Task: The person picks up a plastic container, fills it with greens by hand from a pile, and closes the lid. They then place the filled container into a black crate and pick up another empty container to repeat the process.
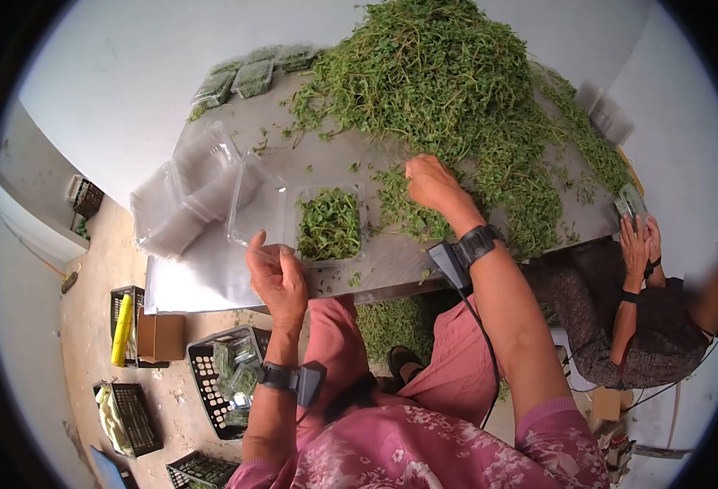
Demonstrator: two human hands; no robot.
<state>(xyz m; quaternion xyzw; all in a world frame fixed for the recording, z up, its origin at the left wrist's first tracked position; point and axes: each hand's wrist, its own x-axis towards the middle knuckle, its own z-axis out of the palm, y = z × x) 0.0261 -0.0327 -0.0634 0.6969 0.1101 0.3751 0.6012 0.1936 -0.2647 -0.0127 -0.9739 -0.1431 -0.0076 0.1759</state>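
In the head view, a clear plastic box point(329, 224) filled with leafy green sprigs stands on the metal table, its lid point(259, 198) folded open to the left. My left hand point(279, 281) is at the front left corner of this box, thumb and forefinger apart near the lid's lower edge. My right hand point(439, 186) is curled closed over loose greens point(408, 204) to the right of the box. What its fingers hold is hidden from above. Behind it rises a large heap of green sprigs point(432, 73).
Stacked empty clear boxes point(188, 196) lie left on the table point(204, 285). Filled, closed boxes point(253, 77) sit at the back left. Crates point(204, 375) stand on the floor. At right, a co-worker's hands point(636, 244) hold a clear box point(630, 201).
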